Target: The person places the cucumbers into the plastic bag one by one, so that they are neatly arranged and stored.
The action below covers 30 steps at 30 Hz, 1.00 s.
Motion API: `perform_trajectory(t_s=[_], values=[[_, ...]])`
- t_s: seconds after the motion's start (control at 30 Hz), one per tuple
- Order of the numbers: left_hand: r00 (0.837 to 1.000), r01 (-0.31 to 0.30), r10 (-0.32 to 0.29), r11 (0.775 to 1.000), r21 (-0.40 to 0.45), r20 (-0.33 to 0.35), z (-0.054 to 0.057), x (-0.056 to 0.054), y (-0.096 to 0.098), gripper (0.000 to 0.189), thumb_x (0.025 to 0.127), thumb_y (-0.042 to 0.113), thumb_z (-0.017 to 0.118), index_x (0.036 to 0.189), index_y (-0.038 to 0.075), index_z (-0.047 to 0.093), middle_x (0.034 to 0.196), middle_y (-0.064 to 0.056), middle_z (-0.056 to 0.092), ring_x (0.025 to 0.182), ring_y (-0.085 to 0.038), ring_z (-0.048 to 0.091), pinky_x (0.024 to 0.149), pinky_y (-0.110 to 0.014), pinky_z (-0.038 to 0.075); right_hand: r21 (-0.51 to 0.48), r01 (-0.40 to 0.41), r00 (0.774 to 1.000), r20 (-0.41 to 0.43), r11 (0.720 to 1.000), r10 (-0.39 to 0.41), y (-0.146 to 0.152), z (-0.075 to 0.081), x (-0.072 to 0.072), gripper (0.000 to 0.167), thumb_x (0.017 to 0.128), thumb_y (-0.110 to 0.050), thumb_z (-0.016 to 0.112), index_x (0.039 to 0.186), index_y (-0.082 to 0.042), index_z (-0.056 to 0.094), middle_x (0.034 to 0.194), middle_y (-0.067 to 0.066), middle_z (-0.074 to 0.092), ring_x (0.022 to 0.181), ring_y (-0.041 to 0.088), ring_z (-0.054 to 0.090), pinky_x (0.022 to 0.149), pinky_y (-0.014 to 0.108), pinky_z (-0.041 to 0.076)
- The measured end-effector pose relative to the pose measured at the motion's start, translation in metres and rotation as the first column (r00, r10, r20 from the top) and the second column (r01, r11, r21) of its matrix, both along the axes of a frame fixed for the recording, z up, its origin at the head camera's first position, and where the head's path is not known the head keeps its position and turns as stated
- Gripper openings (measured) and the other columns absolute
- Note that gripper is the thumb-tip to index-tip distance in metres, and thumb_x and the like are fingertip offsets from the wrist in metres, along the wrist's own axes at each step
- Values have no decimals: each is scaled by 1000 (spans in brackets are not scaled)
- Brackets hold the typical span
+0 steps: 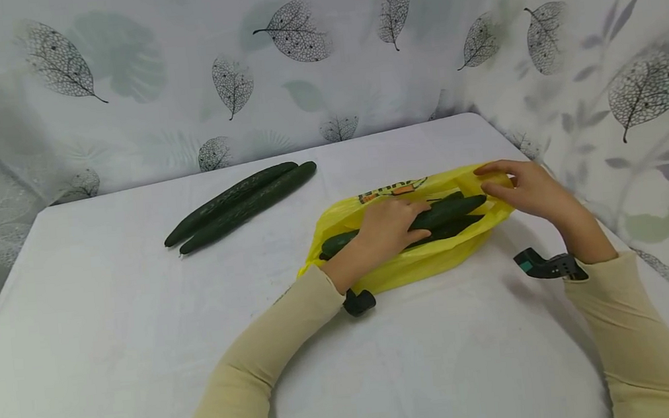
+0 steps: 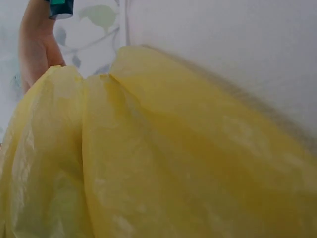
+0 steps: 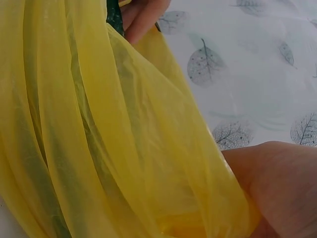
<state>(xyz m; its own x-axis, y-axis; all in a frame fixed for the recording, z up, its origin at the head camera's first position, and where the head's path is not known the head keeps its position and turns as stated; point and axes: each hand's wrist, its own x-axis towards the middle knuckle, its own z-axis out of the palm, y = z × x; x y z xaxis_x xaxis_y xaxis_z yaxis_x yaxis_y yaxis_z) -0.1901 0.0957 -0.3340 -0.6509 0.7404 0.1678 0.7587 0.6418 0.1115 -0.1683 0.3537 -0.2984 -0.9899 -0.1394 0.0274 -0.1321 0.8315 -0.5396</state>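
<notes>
A yellow plastic bag [image 1: 429, 267] lies on the table with its mouth spread, several dark green cucumbers inside it. My left hand [image 1: 386, 227] reaches into the mouth and grips the upper cucumber [image 1: 454, 210], thumb on the near side and fingers over the far side. At the bag's right end, my right hand [image 1: 526, 189] holds the rim between thumb and fingers. In the left wrist view the bag [image 2: 163, 148] hides the left hand. The right wrist view shows left fingers [image 3: 146, 17] beside a cucumber [image 3: 115, 17], above the bag's folds [image 3: 99, 124].
Two more cucumbers [image 1: 244, 203] lie side by side on the white table [image 1: 110, 308], left of the bag and farther back. A leaf-patterned cloth [image 1: 179, 70] hangs behind the table and along its right side.
</notes>
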Motion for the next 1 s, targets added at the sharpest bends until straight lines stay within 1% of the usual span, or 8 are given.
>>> perform_trajectory(t_s=[0.07, 0.2, 0.4, 0.63, 0.77, 0.83, 0.93, 1.0], values=[[1000, -4, 4, 1000, 9, 19, -1, 0, -1, 46, 92, 46, 63, 131, 21, 63, 107, 4, 72, 92, -13, 67, 56, -20, 49, 1, 2, 1000, 4, 1000, -2, -1, 0, -1, 40, 100, -21, 56, 132, 3, 55, 136, 31, 50, 98, 44, 54, 62, 24, 45], [1000, -2, 2, 1000, 2, 29, -2, -1, -2, 44, 93, 46, 63, 129, 21, 63, 118, 4, 68, 102, -13, 65, 63, -22, 53, 6, -5, 1000, 7, 1000, 5, -1, -1, -2, 41, 100, -20, 55, 133, 5, 54, 136, 32, 48, 99, 43, 53, 61, 19, 43], [999, 6, -6, 1000, -6, 43, 0, 1, -6, 43, 95, 44, 61, 130, 21, 62, 126, 2, 64, 109, -14, 63, 72, -24, 54, 0, -7, 1000, 11, 1000, 7, 0, -3, -2, 41, 101, -20, 55, 133, 5, 54, 137, 32, 48, 97, 42, 53, 60, 18, 42], [998, 15, -16, 1000, 18, 67, 2, 5, -17, 42, 96, 42, 61, 130, 17, 63, 129, -1, 62, 115, -15, 61, 84, -25, 53, -8, 11, 999, 35, 1000, -11, 0, -2, -1, 42, 100, -22, 57, 134, 3, 54, 140, 30, 46, 111, 49, 51, 68, 22, 44], [998, 12, -15, 999, 43, 66, 2, 6, -27, 43, 95, 42, 61, 129, 16, 63, 127, -1, 63, 111, -14, 62, 84, -25, 53, -4, 11, 999, 45, 1000, -11, -1, -2, -1, 43, 100, -23, 56, 134, 3, 53, 141, 30, 44, 113, 50, 49, 73, 32, 47], [998, 11, -14, 999, 53, 54, 2, 7, -31, 42, 95, 43, 61, 128, 16, 64, 126, -1, 63, 109, -13, 62, 80, -24, 54, 8, 7, 999, 39, 1000, -7, -1, -3, -2, 43, 100, -23, 56, 134, 3, 53, 141, 31, 44, 111, 48, 49, 75, 37, 47], [1000, 21, -23, 997, 75, 20, 2, 7, -37, 40, 95, 43, 62, 125, 16, 65, 124, -1, 64, 104, -12, 64, 74, -24, 55, 26, 7, 1000, 23, 1000, -8, -1, -3, -3, 43, 100, -23, 57, 134, 4, 54, 139, 32, 45, 108, 46, 50, 74, 39, 47], [1000, 30, -31, 995, 91, 1, 2, 8, -40, 38, 95, 42, 63, 123, 17, 66, 123, 0, 65, 102, -12, 65, 73, -24, 55, 36, 15, 1000, 17, 999, -15, -1, -3, -3, 43, 99, -24, 57, 133, 3, 54, 139, 31, 46, 105, 45, 50, 71, 37, 46]])
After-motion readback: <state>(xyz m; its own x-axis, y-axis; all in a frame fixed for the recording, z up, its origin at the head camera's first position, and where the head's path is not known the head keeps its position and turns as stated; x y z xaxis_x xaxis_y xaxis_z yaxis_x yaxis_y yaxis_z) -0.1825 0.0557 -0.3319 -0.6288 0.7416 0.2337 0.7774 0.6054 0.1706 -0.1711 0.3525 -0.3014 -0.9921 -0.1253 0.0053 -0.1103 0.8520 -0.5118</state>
